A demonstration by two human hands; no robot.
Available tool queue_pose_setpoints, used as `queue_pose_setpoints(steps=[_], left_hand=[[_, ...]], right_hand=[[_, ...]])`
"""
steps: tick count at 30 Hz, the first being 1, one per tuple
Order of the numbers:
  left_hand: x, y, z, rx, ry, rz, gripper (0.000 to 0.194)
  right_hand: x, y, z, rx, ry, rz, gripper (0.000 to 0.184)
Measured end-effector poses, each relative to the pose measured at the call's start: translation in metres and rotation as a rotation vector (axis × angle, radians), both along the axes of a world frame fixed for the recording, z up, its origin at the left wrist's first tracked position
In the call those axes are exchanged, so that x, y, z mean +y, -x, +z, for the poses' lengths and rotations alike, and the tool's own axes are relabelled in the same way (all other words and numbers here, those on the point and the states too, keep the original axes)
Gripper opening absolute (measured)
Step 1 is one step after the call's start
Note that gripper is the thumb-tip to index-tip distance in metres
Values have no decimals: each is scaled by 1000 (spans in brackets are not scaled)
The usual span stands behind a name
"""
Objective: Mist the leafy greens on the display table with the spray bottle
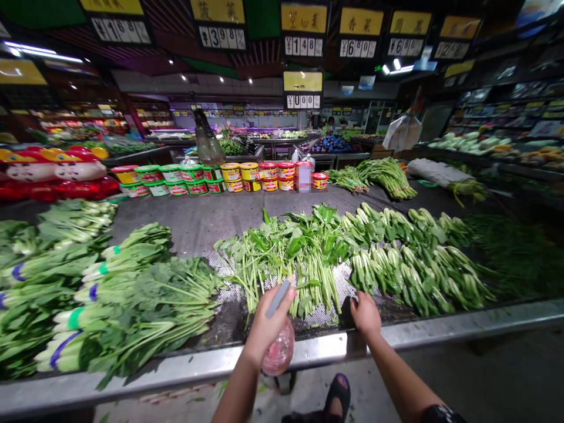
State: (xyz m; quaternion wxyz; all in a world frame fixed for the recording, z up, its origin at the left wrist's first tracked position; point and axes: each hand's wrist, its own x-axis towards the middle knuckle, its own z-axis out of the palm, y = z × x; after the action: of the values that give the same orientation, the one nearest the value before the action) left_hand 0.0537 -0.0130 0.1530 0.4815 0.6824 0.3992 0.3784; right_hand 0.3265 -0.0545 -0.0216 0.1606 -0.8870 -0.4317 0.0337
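Observation:
My left hand (274, 311) is wrapped round a spray bottle with a grey lever (278, 298) on top and a round, see-through pink body (279, 351). The bottle hangs over the metal front edge of the display, close to a bunch of long-stemmed water spinach (315, 267). To the right, my right hand (366, 314) is low over the dark mesh by the front edge, thumb apart and fingertips partly hidden; nothing shows in it. Just beyond that hand lie rows of small bok choy (396, 270). Wet mesh glistens between the greens.
Banded greens (79, 317) and a loose leafy bunch (171, 299) cover the left side. Stacked tubs (229, 178) line the back, with long beans (385, 178) beside them. Price signs (304, 29) hang overhead. A metal rail (211, 365) runs along the front.

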Motion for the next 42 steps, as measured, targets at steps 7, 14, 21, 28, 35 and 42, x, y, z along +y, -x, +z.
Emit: queue_pose_setpoints(steps=[7, 14, 21, 28, 35, 42], left_hand=[[-4, 13, -11, 73, 11, 20, 43], [-12, 29, -12, 189, -7, 34, 39], [-21, 45, -17, 199, -14, -8, 37], [-29, 51, -20, 211, -38, 41, 41], [-37, 48, -35, 273, -3, 12, 36], [-40, 50, -38, 248, -51, 10, 36]], right_hand=[[-2, -1, -1, 4, 22, 3, 31], [-3, 0, -1, 28, 26, 0, 30], [-5, 0, -3, 5, 48, -4, 28], [-7, -1, -3, 12, 64, -2, 28], [-8, 0, -2, 12, 61, -6, 32], [-8, -1, -3, 23, 83, -8, 31]])
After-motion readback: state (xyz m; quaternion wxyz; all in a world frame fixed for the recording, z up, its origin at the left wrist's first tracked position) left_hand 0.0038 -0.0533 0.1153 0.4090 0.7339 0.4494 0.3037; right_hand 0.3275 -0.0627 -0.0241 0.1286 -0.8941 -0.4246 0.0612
